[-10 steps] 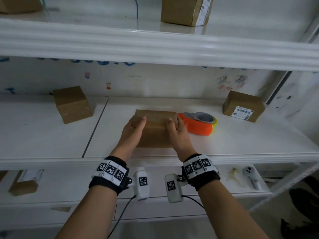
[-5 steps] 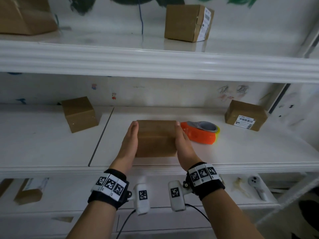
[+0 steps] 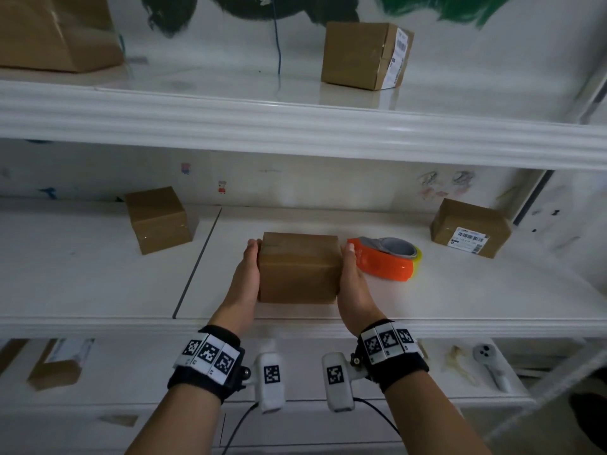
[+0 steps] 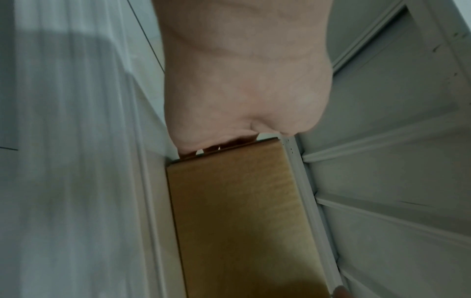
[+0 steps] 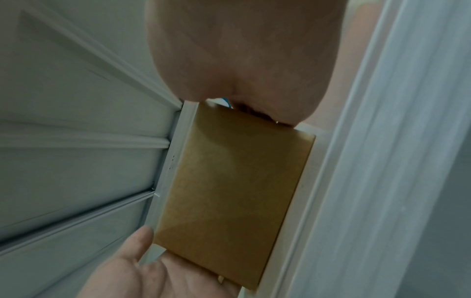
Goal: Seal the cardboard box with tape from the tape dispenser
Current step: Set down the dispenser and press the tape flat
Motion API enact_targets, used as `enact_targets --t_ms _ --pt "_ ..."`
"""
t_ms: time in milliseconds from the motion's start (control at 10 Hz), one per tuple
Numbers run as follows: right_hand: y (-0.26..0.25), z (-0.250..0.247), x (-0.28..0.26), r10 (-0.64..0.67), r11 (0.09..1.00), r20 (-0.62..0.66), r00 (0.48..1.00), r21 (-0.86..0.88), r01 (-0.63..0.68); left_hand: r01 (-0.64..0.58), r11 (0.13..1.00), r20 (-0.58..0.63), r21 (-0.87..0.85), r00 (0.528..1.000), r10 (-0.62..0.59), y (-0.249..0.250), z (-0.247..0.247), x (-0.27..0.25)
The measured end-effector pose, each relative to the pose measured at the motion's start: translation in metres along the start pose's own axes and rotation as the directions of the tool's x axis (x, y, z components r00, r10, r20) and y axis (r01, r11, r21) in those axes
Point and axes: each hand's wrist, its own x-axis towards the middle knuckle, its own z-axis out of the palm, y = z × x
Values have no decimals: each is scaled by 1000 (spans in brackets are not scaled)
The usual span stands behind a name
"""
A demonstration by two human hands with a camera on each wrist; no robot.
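Note:
A plain brown cardboard box [image 3: 299,267] stands on the white middle shelf [image 3: 98,290], its top flaps down. My left hand [image 3: 246,274] lies flat against its left side with straight fingers, and my right hand [image 3: 353,277] lies flat against its right side. The left wrist view has the box [image 4: 242,217] under my palm [image 4: 242,80]. In the right wrist view the box [image 5: 234,181] sits between my right palm [image 5: 242,50] and my left hand [image 5: 142,268]. The orange tape dispenser [image 3: 384,261] lies on the shelf just right of my right hand, untouched.
A small brown box [image 3: 159,220] sits at the left of the same shelf, a labelled box [image 3: 471,226] at the right. The upper shelf holds a labelled box [image 3: 364,55] and a large box [image 3: 56,31]. Below lie another box [image 3: 56,362] and a white controller [image 3: 491,366].
My thumbs and fingers came off the box's top. Both hands now lie flat on its left and right sides. The head view has tilted upward.

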Motion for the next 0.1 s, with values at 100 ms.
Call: enact_targets --t_ms 100 --pt "1 -3 6 -40 999 4 999 34 39 -99 995 -65 34 993 101 6 -1 -5"
